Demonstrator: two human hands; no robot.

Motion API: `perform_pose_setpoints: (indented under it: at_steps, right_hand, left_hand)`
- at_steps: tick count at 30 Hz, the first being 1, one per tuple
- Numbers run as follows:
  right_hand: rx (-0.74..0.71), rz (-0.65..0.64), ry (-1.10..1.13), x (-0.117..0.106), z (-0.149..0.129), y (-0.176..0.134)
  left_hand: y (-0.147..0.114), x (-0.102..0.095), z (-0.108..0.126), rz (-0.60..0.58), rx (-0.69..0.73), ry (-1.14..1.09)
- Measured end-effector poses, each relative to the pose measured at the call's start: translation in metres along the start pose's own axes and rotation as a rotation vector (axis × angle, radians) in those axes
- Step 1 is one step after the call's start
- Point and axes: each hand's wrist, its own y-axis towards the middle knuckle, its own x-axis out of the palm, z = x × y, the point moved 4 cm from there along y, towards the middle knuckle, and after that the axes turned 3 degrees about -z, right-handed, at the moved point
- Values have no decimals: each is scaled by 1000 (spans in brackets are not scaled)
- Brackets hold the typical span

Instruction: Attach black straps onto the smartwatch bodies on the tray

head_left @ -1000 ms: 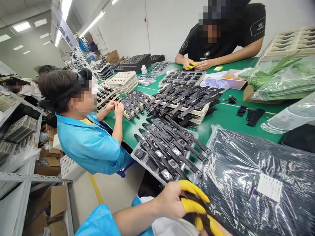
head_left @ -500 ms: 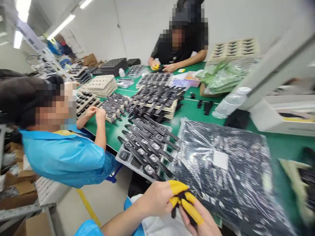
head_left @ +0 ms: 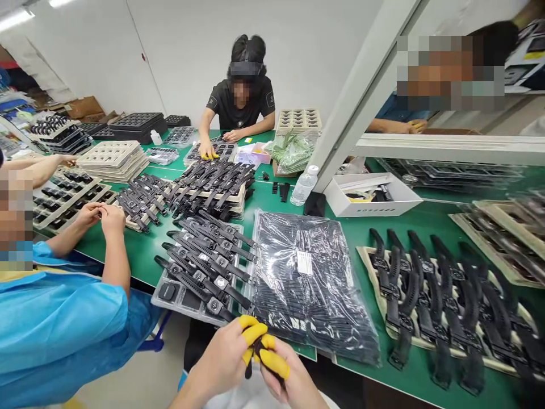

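Low in the view, my left hand [head_left: 223, 355] and my right hand [head_left: 285, 366] meet, with yellow covers on some of the fingers. Both pinch a black watch strap [head_left: 248, 372]; one end hangs below my left fingers. Fingers hide most of it, so I cannot tell whether a watch body is attached. Just beyond my hands, a clear plastic tray [head_left: 170, 300] bears several black smartwatches [head_left: 215, 307] with straps laid out. Right of that tray is a large clear bag [head_left: 304, 261] packed with black straps, with a white label on top.
Beige trays of watches [head_left: 443, 307] lie on the green table at right. A white box [head_left: 374, 199], a water bottle [head_left: 304, 184] and stacked trays [head_left: 113, 159] stand farther back. A person in blue [head_left: 63, 324] works at left, another in black [head_left: 240, 108] opposite.
My view has swung right, bringing the watch tray and white box into fuller view. My hands still hold the strap together. The person opposite now reaches one hand to a tray.
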Motion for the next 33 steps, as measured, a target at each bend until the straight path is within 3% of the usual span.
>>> perform_pose_setpoints:
  at_steps: [6,10,15,24,30,33]
  right_hand:
    - [5,64,97,-1,0,-2]
    - [19,94,196,0,0,-1]
    - [18,114,213,-6,7,1]
    - [93,88,113,-3,8,0]
    - [75,73,39,4,6,-2]
    - [-61,96,-232,2,-6,-3]
  left_hand:
    - [-3,16,-3,94,51,25]
    - [-4,14,1,156,83,-23]
    - [-3,-2,10,66,104,-47]
    - [-2,1,11,-150,6,300]
    - [-8,-7,9,-126,8,-38]
    - [-15,-9,-1,-115,-21,-73]
